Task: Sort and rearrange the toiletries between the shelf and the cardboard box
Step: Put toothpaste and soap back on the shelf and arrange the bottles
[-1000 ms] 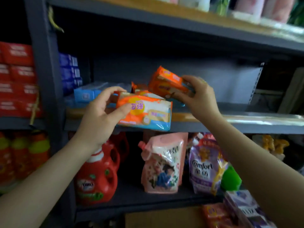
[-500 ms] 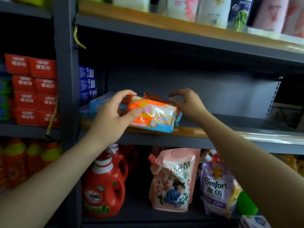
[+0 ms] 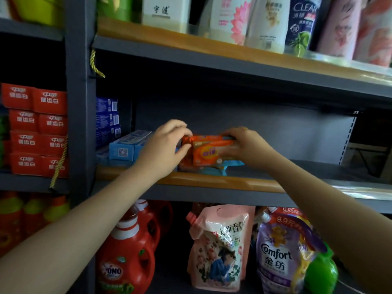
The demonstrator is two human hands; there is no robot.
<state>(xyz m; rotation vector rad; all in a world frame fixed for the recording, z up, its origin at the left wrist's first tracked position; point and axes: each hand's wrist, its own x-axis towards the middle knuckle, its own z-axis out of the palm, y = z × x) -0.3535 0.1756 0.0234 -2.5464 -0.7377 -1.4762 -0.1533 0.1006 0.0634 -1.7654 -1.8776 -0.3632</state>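
Left hand [image 3: 163,145] and right hand [image 3: 247,145] each grasp an end of the orange pack [image 3: 212,152] on the grey shelf [image 3: 212,179], seemingly atop other packs; shampoo bottles [image 3: 267,24] stand above.

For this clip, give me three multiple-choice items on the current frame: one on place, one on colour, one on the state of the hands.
1. Where does the orange soap pack sit?
A. top shelf
B. middle shelf
C. bottom shelf

2. What colour is the OMO detergent jug?
A. red
B. purple
C. white

3. What are the two hands doing?
A. both hang idle
B. only the right touches a pack
C. both grip the orange packs

Key: 1 B, the pack rests on the middle shelf beside the blue boxes. 2 A, its body is red. 3 C, the left hand and the right hand curl round the packs from either side.
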